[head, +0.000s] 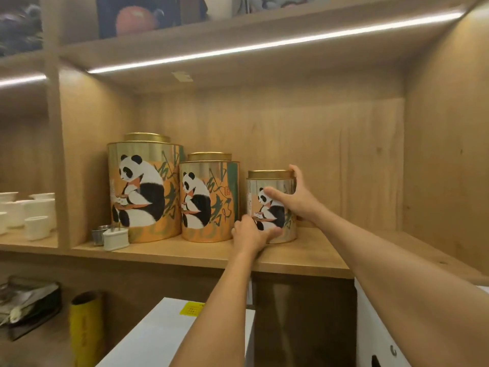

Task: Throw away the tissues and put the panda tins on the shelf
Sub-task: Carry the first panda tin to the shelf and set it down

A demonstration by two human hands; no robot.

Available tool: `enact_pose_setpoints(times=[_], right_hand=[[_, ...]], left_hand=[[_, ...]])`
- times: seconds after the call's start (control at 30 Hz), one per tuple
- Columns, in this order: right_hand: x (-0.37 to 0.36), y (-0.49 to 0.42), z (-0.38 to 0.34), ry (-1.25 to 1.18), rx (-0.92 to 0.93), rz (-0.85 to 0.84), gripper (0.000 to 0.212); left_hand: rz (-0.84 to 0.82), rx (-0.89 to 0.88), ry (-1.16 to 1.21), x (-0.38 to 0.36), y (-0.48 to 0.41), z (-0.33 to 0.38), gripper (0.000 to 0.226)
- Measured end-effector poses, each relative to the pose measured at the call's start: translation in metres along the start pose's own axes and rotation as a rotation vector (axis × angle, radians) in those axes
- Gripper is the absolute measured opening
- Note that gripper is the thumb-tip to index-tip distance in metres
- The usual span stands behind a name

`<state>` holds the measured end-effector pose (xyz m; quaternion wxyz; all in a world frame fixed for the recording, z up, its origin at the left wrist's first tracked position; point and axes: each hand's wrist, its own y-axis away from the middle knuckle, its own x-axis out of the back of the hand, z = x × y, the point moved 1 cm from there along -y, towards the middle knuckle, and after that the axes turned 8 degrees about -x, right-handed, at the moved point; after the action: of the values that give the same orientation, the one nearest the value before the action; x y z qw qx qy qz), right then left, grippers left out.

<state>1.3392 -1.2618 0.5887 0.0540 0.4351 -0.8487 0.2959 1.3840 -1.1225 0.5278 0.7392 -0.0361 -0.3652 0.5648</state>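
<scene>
On the wooden shelf [169,256], mid-frame, a large tin [144,188], a medium tin [210,197] and a small tin [271,206] stand upright. The left hand [250,234] grips the small tin's base near the front edge; the right hand [296,197] clasps its side, hiding part. Bare shelf lies open rightward.

Two bare forearms, sleeveless, unadorned.

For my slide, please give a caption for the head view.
Both hands, left hand and right hand, set the smallest panda tin on the wooden shelf.
</scene>
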Motion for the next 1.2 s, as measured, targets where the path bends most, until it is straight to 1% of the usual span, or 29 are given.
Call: enact_pose_setpoints(times=[0.1,0.23,0.47,0.6,0.77,0.87,1.03,1.2], right_hand=[[-0.006,-0.002,0.012,0.044,-0.013,0.011,0.119],[-0.01,0.012,0.04,-0.007,0.025,-0.099,0.116],[-0.007,0.026,0.053,0.042,-0.023,-0.142,0.116],[-0.007,0.027,0.054,0.048,-0.009,-0.133,0.114],[0.0,0.025,0.056,-0.005,-0.034,-0.12,0.102],[0.001,0.027,0.054,0.005,-0.032,-0.126,0.098],[0.0,0.027,0.053,0.005,-0.047,-0.127,0.099],[-0.001,0.026,0.052,0.012,-0.045,-0.133,0.099]], left_hand=[[0.024,0.012,0.017,-0.001,-0.001,-0.002,0.085],[0.014,0.019,0.053,0.001,-0.002,-0.003,0.08],[0.023,0.023,0.086,0.004,0.0,-0.001,0.082],[0.041,0.03,0.065,0.004,0.001,0.0,0.082],[0.062,0.033,0.036,0.005,0.002,-0.002,0.082],[0.062,0.038,0.034,0.004,0.003,-0.002,0.079],[0.054,0.027,0.009,0.001,0.003,-0.002,0.071],[0.046,0.028,-0.044,0.0,0.004,0.0,0.071]])
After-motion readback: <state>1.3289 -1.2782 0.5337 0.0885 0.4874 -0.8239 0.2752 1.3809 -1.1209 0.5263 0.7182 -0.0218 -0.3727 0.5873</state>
